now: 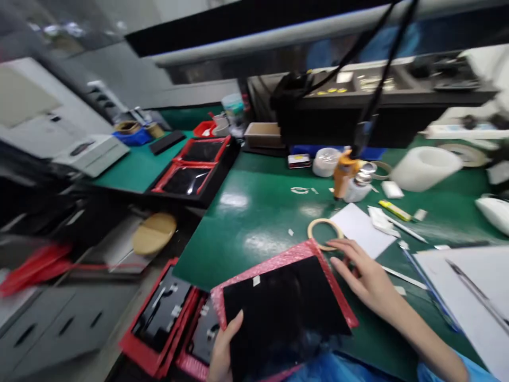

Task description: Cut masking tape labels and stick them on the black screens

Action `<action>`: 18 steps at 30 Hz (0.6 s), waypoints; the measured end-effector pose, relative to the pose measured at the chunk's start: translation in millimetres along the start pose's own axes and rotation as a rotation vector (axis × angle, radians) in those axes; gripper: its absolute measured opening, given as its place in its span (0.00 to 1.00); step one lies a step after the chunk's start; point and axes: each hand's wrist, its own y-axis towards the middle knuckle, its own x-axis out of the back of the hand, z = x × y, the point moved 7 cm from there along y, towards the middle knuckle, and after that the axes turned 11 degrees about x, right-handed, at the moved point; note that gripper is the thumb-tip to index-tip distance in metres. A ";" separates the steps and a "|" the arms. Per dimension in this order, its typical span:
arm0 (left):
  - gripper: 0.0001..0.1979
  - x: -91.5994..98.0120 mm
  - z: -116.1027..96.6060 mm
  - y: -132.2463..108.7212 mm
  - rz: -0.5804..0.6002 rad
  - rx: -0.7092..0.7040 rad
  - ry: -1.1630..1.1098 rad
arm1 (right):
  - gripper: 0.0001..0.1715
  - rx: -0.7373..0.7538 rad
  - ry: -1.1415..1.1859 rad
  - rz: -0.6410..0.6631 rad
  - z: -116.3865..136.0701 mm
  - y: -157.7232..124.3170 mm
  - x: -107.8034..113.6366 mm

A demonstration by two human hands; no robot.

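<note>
A black glossy panel (284, 313) lies on a pink bubble-wrap sheet (278, 262) at the near edge of the green bench. My left hand (222, 353) grips the panel's near left edge, thumb on top. My right hand (363, 273) rests at the panel's right edge with fingers stretched out flat, touching the pink wrap. A ring of beige tape (325, 233) lies just beyond the right hand, next to a white card (361, 228).
Red trays with black panels (163, 318) sit below the bench at left; more red trays (194, 167) stand further back. An orange bottle (344, 178), white tape rolls (423, 167), tweezers and papers (469, 286) crowd the right side. A black fixture (338, 114) hangs overhead.
</note>
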 end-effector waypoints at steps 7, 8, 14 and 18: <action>0.17 -19.1 11.2 9.1 -0.023 -0.059 -0.230 | 0.25 0.286 -0.171 -0.003 -19.4 43.0 -8.2; 0.18 -20.5 10.2 8.3 -0.015 -0.071 -0.233 | 0.24 0.272 -0.152 -0.032 -16.0 46.0 -5.8; 0.21 -22.8 14.3 11.7 0.000 -0.067 -0.246 | 0.34 -0.242 0.252 -0.039 -19.2 19.6 -8.9; 0.26 -32.2 22.9 22.2 0.057 -0.007 -0.256 | 0.46 -0.361 0.378 0.062 -31.0 -6.7 -23.5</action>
